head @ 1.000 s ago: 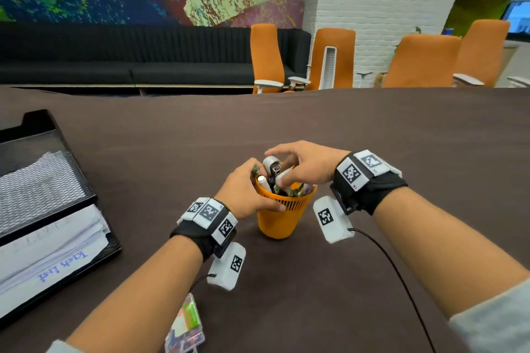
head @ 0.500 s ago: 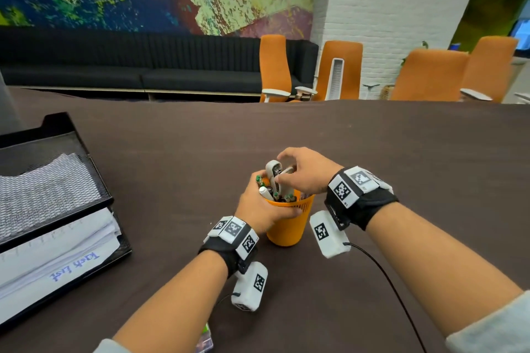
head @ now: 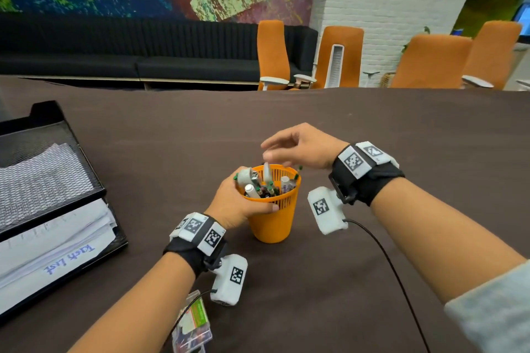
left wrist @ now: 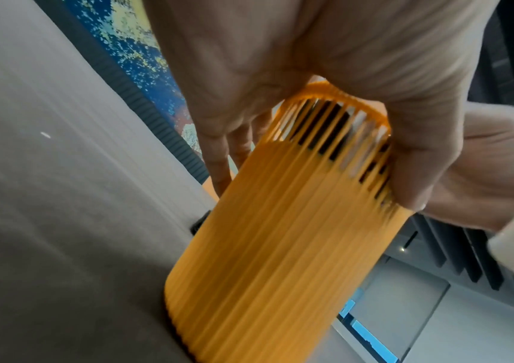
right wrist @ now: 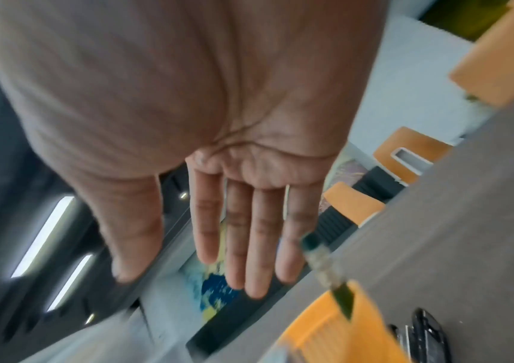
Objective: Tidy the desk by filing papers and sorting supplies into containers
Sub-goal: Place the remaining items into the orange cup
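The orange pen cup (head: 272,218) stands upright on the dark brown tabletop (head: 372,129), about in the middle between the left and right edges and closer to the near edge than to the far one. Its upper part is a grid of thin bars and its lower part is solid. Inside it stand many pens and markers (head: 265,188), and a small white object with a metal part leans at the left rim.

The left hand (head: 238,203) grips the cup at its top: the thumb lies across the near side of the rim, and in the left wrist view the fingers (left wrist: 218,157) curl around the far side of the barred wall (left wrist: 280,221).

The right hand (head: 301,149) hovers over the cup, a little beyond its far rim, and does not touch it. In the right wrist view its fingers (right wrist: 258,233) are straight and close together, the thumb is apart, and the palm holds nothing. The picture is blurred there.

At the left edge of the tabletop there is a black mesh paper tray (head: 43,180) with two levels. The lower level holds a stack of papers (head: 57,252), and the top sheet shows handwriting in blue. Near the near edge, just beside the left forearm, lies a small clear plastic case (head: 192,324) with colourful things inside; I cannot tell what they are.
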